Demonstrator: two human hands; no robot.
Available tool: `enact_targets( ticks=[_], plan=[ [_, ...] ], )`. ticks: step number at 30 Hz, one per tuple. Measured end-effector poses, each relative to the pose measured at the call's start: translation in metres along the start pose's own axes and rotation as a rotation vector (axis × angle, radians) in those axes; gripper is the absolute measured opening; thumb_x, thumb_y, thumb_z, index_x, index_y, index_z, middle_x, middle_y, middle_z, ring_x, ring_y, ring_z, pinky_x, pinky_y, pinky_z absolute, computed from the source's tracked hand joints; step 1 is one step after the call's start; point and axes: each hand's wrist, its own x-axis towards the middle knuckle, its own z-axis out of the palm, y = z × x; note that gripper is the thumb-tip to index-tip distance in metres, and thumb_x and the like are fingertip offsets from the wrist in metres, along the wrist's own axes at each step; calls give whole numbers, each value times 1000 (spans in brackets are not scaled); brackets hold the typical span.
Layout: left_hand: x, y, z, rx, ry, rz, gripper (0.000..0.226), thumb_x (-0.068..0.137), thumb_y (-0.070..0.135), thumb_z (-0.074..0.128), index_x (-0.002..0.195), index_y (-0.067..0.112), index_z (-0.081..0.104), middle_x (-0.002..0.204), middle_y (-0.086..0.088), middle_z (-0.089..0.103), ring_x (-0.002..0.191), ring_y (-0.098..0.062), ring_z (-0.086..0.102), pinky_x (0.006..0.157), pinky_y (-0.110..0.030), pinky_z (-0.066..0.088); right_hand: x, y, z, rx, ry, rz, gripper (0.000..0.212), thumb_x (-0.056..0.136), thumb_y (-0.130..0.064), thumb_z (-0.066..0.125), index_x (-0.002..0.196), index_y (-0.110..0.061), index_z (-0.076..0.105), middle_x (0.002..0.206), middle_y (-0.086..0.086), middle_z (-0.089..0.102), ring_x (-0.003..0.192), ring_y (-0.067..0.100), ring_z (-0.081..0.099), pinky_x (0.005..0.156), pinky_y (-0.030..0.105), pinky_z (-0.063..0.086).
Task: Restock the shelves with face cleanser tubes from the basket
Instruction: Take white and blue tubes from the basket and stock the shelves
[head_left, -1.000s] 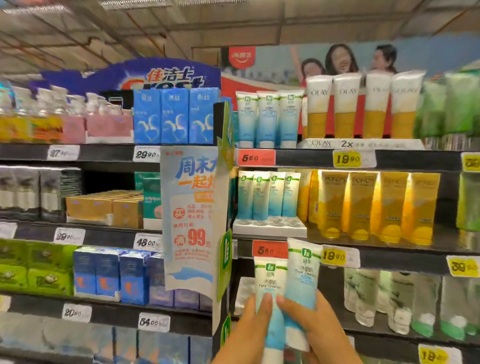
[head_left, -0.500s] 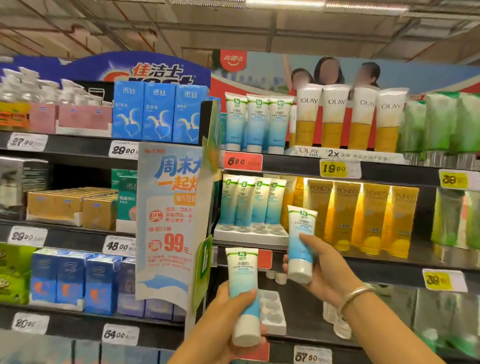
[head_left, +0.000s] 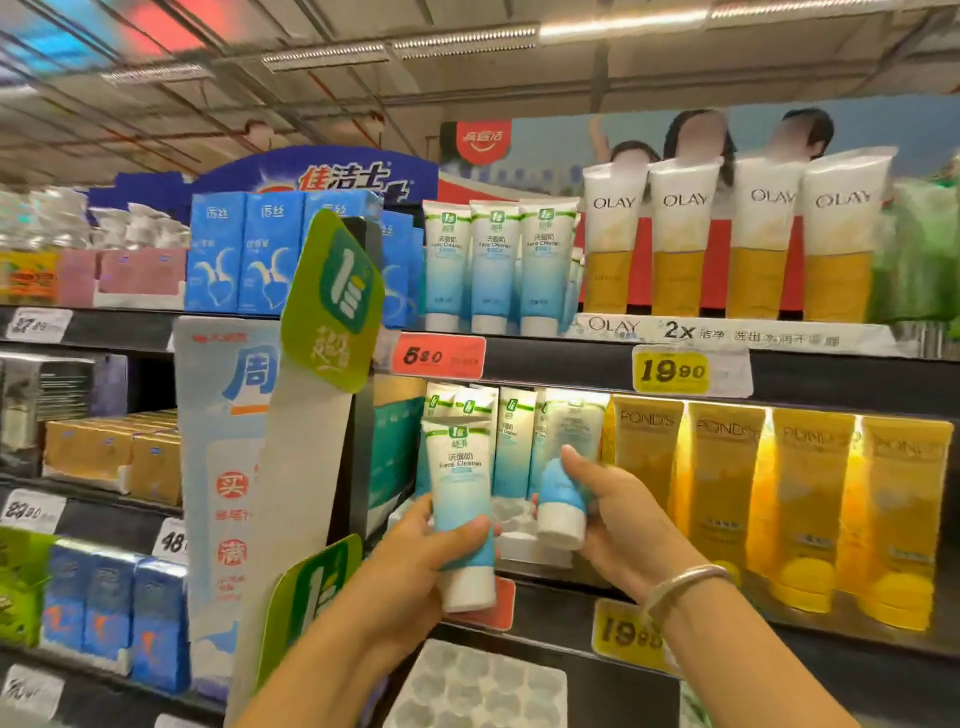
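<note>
My left hand grips a blue and white face cleanser tube, upright with its white cap down, in front of the middle shelf. My right hand holds a second tube tilted into the shelf, cap toward me, beside several matching tubes standing in a white tray. Three more of these tubes stand on the top shelf. The basket is out of view.
Yellow Pond's tubes fill the middle shelf to the right, Olay tubes stand above them. A hanging promo sign juts out on the left. An empty white moulded tray lies on the shelf below.
Both hands rose and moved in toward the middle shelf. The right tube tipped over and went in among the shelved tubes; the left tube came up beside it.
</note>
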Motion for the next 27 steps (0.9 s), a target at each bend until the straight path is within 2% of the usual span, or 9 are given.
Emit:
enact_targets(
  ticks=[3,8,10,13,16,19,21,23,27],
  plan=[
    [12,-1,0,7,33,18,58,61,17,70,117,15,53,106,-12,68,88,-24,65,69,-40,54,18,2,-4,-56,30,-58,16,92,-21,53,104,-13,54,105,11,66,93,25,67,70,36,57],
    [29,2,7,7,60,84,60,55,12,75,112,10,59,101,-17,71,83,-24,70,68,-33,57,36,10,-4,-302,102,-160,33,89,-25,57,118,-13,48,114,9,63,101,25,64,88,42,53],
    [34,5,12,-3,68,101,62,53,11,76,113,8,59,93,-16,72,78,-23,71,65,-31,58,40,13,-2,-379,141,-185,35,89,-26,57,120,-13,47,114,8,62,101,24,62,88,40,53],
    [43,6,14,-84,114,82,68,57,10,74,121,8,51,97,-18,70,74,-24,71,60,-33,58,46,17,-1,-490,185,-196,36,89,-28,57,121,-17,44,117,5,59,106,24,59,90,40,51],
    [45,6,11,-203,89,51,45,75,5,65,118,7,50,92,-17,69,73,-24,71,59,-37,58,51,20,0,-556,241,-205,39,89,-28,58,123,-16,44,123,8,57,111,27,56,96,46,48],
    [45,4,8,-310,79,-1,24,89,13,54,112,9,52,98,-18,64,67,-21,71,53,-34,56,55,23,4,-530,286,-194,39,89,-29,58,122,-13,46,122,9,58,110,28,58,91,43,52],
    [48,1,6,-256,76,5,22,88,24,57,106,11,55,85,-12,69,61,-15,69,50,-30,56,54,26,4,-451,281,-184,37,89,-29,58,121,-12,48,119,9,60,106,28,60,87,41,54],
    [49,2,6,-156,35,33,28,78,30,65,100,13,58,71,-4,71,58,-9,67,50,-27,55,51,29,3,-374,267,-189,35,90,-29,56,120,-12,50,115,9,63,102,27,63,84,40,55],
    [49,5,4,-11,-2,122,50,57,26,73,104,14,62,83,-5,69,62,-7,67,50,-23,53,44,31,0,-253,264,-214,32,93,-27,51,120,-10,50,111,12,65,99,28,64,90,47,52]
  ],
)
